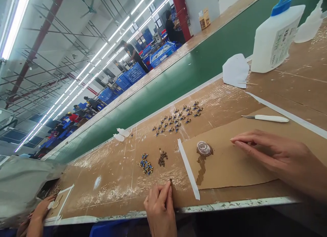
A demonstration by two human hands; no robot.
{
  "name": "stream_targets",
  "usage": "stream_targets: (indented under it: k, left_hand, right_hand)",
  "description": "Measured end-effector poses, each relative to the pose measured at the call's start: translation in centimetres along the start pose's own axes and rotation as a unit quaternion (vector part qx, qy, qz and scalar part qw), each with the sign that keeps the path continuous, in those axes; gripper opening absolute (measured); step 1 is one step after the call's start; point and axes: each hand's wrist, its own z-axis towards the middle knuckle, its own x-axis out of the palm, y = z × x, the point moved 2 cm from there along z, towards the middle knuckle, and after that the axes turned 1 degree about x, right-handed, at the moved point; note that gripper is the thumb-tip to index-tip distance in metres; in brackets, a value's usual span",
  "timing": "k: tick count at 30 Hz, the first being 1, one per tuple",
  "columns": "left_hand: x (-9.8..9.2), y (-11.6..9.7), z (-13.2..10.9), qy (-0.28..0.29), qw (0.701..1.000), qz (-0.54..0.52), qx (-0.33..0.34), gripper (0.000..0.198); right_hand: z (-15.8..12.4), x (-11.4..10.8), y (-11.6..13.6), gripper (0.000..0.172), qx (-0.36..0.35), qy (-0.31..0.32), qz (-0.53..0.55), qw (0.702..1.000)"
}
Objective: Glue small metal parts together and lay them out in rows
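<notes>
Brown and tiny, one piece [171,179] tops the pinched fingertips of my left hand [160,206]; my right hand's fingertips [233,140] nearly meet, hold unclear.

Your left hand [161,206] pinches with bent fingers, nearer you and left of the round dish [204,148]; your right hand [278,155] reaches in from the dish's right, fingertips together.

Seeing smooth, satin, translucent plastic in the blue-capped jug [263,43]. Noting matt, smooth cardboard in the mat [230,165]; wet-looking gloss in the small dish [203,147]. Recording rough, glossy, film-like patches on the brown worktop [112,187]; bright metal in the knife blade [248,116], smooth plastic-like finish on the knife handle [272,118].
</notes>
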Motion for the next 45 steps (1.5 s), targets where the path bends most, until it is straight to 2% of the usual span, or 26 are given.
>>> stream_targets:
  k: [7,12,15,18,20,22,25,28,32,35,41,45]
  left_hand:
    - [0.0,-0.2,0.1,-0.001,1.000,-0.012,0.006,0.021]
    - [0.3,-0.8,-0.2,-0.016,0.999,-0.007,0.034,0.022]
    - [-0.1,-0.4,-0.2,-0.027,0.998,0.020,0.044,0.026]
    - [-1.7,1.7,1.7,-0.020,0.998,0.053,-0.002,0.029]
    - [-3.0,3.7,4.4,0.023,0.996,0.076,-0.050,0.029]
    - [-4.0,5.5,7.6,0.040,0.992,0.102,-0.063,0.027]
    - [-3.9,7.7,11.9,0.089,0.986,0.128,-0.057,0.019]
    - [-2.5,9.0,14.3,0.144,0.977,0.146,-0.055,0.015]
    - [-0.9,10.0,15.2,0.199,0.968,0.146,-0.046,0.023]
    - [-0.3,10.3,15.5,0.210,0.966,0.142,-0.045,0.023]
    - [0.4,10.5,16.1,0.179,0.978,0.079,-0.074,0.022]
    - [-0.6,9.4,16.0,0.132,0.985,-0.024,-0.112,0.025]
  right_hand:
    - [-0.1,-0.1,0.2,0.028,0.009,0.005,-0.009,1.000]
    - [0.3,-0.2,0.6,0.027,-0.025,-0.017,-0.017,0.999]
    - [0.4,-0.3,0.8,0.025,-0.044,-0.026,-0.016,0.999]
    - [0.4,-0.3,0.8,0.026,-0.053,-0.037,-0.017,0.998]
    - [0.4,-0.2,0.5,0.026,-0.055,-0.039,-0.017,0.998]
    - [0.3,-0.1,0.2,0.026,-0.054,-0.038,-0.018,0.998]
    - [0.2,0.1,-0.4,0.026,-0.062,-0.041,-0.018,0.997]
    - [0.1,0.1,-0.7,0.026,-0.065,-0.044,-0.024,0.997]
    - [0.0,0.2,-0.8,0.025,-0.059,-0.041,-0.023,0.997]
    - [0.0,0.4,-0.8,0.024,-0.056,-0.037,-0.011,0.998]
    - [0.3,0.2,0.0,0.023,-0.066,-0.043,0.032,0.996]
    - [0.2,0.3,0.2,0.026,-0.040,-0.033,0.056,0.997]
